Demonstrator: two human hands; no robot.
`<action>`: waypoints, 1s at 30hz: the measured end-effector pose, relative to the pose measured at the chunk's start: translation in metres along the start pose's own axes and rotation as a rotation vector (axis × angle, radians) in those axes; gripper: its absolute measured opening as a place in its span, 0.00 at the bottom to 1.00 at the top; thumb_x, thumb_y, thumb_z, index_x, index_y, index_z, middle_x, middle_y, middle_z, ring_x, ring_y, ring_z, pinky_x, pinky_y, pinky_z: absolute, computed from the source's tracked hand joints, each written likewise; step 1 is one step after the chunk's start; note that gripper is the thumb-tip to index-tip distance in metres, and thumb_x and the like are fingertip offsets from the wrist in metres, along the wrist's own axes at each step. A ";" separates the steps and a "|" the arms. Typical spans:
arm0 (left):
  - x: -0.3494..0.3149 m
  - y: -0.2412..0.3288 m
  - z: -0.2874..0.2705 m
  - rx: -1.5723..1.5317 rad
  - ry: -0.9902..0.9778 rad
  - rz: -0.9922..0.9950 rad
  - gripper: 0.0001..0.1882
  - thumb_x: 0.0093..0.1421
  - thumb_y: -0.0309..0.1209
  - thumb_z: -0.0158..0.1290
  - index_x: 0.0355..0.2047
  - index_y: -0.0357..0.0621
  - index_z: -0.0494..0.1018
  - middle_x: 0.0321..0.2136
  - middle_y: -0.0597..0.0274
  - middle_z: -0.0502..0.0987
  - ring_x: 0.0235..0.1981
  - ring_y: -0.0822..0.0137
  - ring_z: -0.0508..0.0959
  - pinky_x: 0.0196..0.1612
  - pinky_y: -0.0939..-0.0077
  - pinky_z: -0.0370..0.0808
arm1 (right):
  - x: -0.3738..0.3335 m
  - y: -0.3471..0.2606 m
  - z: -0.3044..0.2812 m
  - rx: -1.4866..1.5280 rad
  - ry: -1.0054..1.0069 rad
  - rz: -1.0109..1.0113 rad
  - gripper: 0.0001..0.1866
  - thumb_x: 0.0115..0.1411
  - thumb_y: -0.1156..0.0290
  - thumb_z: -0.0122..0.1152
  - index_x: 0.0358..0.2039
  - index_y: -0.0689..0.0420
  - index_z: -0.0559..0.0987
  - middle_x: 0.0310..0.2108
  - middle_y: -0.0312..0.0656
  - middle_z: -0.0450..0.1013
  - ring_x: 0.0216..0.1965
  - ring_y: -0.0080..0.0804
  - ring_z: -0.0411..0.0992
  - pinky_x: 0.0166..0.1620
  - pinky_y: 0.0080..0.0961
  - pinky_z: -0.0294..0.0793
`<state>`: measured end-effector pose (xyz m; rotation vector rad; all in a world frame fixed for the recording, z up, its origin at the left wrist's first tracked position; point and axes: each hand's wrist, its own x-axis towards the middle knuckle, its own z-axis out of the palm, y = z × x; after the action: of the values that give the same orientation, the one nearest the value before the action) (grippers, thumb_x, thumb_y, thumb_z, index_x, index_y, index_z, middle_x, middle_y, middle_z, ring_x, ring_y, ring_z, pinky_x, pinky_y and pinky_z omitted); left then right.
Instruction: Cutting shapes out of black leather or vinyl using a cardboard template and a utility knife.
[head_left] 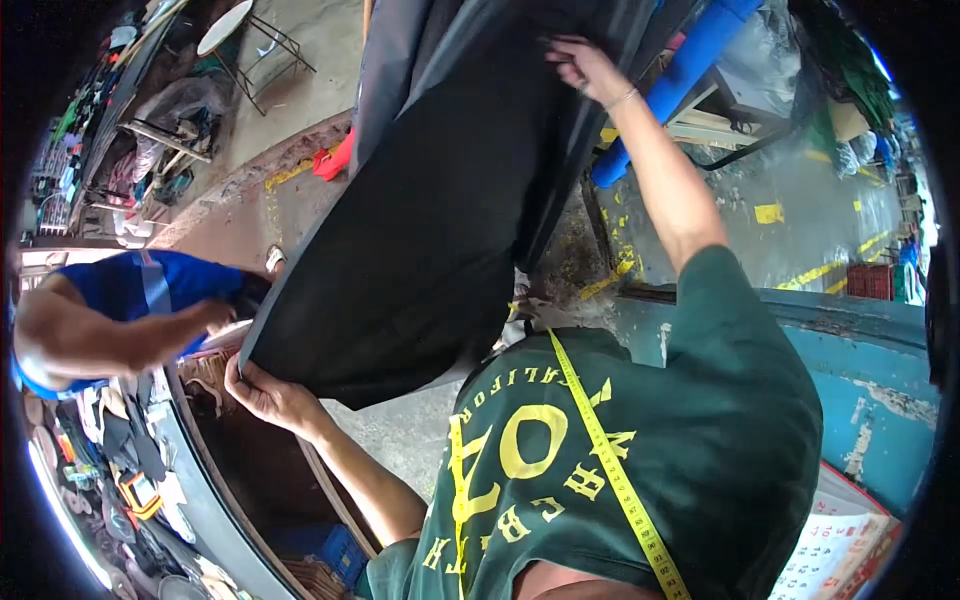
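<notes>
Black fabric sheet point(420, 230): soft, limp, light, sagging between holds. Left hand point(265, 395) pinches the lower corner; right hand point(585, 68) clamps the upper edge. Best gripped at hems.

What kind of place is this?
Probably a street-side tailoring or cloth stall. Both hands, left hand and right hand, hold up a black cloth, and a yellow measuring tape hangs around the person's neck.
</notes>
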<state>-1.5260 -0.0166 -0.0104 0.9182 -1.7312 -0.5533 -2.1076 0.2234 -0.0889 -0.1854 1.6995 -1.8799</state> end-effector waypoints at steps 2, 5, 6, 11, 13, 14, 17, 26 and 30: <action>-0.005 -0.015 -0.014 0.041 0.027 0.001 0.10 0.76 0.32 0.46 0.47 0.39 0.72 0.41 0.57 0.76 0.44 0.64 0.74 0.55 0.69 0.69 | -0.078 -0.020 0.125 -0.106 -0.334 0.022 0.22 0.68 0.70 0.58 0.62 0.54 0.71 0.36 0.44 0.77 0.14 0.13 0.56 0.14 0.13 0.55; 0.011 -0.049 -0.037 0.213 0.052 -0.009 0.11 0.76 0.32 0.46 0.47 0.37 0.73 0.42 0.54 0.77 0.44 0.62 0.74 0.55 0.67 0.70 | -0.239 -0.053 0.237 -0.218 -1.104 -0.033 0.19 0.68 0.65 0.61 0.57 0.54 0.77 0.42 0.44 0.81 0.20 0.24 0.74 0.21 0.21 0.71; 0.019 -0.060 -0.036 0.221 0.013 -0.039 0.11 0.75 0.31 0.47 0.48 0.36 0.74 0.44 0.52 0.78 0.45 0.60 0.74 0.55 0.67 0.70 | -0.270 -0.039 0.258 -0.153 -1.179 -0.431 0.18 0.67 0.64 0.62 0.55 0.56 0.78 0.41 0.44 0.81 0.25 0.29 0.77 0.27 0.26 0.75; 0.031 -0.083 -0.058 0.250 -0.010 -0.042 0.11 0.75 0.31 0.46 0.49 0.37 0.74 0.46 0.51 0.79 0.49 0.60 0.75 0.58 0.67 0.69 | -0.246 0.038 0.228 -0.599 -0.636 -0.721 0.14 0.65 0.62 0.66 0.43 0.60 0.80 0.34 0.48 0.78 0.34 0.40 0.79 0.36 0.35 0.77; 0.033 -0.090 -0.072 0.229 -0.023 -0.052 0.12 0.75 0.31 0.46 0.50 0.37 0.74 0.47 0.51 0.79 0.49 0.60 0.76 0.57 0.67 0.70 | -0.209 0.063 0.197 -0.851 -0.352 -0.293 0.16 0.69 0.58 0.61 0.38 0.60 0.77 0.27 0.45 0.73 0.26 0.38 0.73 0.31 0.33 0.73; 0.039 -0.088 -0.060 0.205 -0.048 -0.040 0.12 0.75 0.31 0.46 0.50 0.37 0.74 0.47 0.51 0.79 0.49 0.60 0.76 0.57 0.67 0.70 | -0.154 0.128 0.156 -0.795 -0.190 -0.428 0.16 0.70 0.57 0.59 0.35 0.59 0.75 0.24 0.45 0.70 0.26 0.40 0.73 0.32 0.36 0.73; 0.037 -0.093 -0.087 0.368 -0.021 -0.111 0.13 0.75 0.31 0.46 0.51 0.36 0.74 0.48 0.50 0.79 0.49 0.58 0.76 0.57 0.66 0.71 | -0.101 0.120 0.133 -0.974 0.105 -0.802 0.12 0.71 0.65 0.53 0.44 0.60 0.79 0.38 0.47 0.78 0.39 0.42 0.76 0.44 0.36 0.74; -0.023 -0.039 -0.130 0.587 0.085 -0.145 0.15 0.76 0.31 0.43 0.54 0.32 0.71 0.52 0.42 0.75 0.50 0.52 0.74 0.58 0.60 0.69 | -0.009 0.159 0.017 0.476 -0.378 -0.284 0.29 0.72 0.59 0.54 0.69 0.55 0.66 0.66 0.43 0.66 0.63 0.40 0.66 0.66 0.37 0.65; -0.053 0.002 -0.138 0.609 0.114 -0.221 0.16 0.77 0.33 0.42 0.56 0.33 0.70 0.51 0.44 0.74 0.51 0.54 0.73 0.58 0.62 0.68 | -0.002 0.180 0.009 -0.226 -0.054 -0.741 0.22 0.72 0.66 0.47 0.63 0.55 0.72 0.57 0.49 0.72 0.57 0.44 0.70 0.58 0.34 0.70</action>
<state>-1.3891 0.0363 0.0073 1.5494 -1.7292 -0.0961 -2.0429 0.2150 -0.2565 -1.0706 1.9647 -2.1260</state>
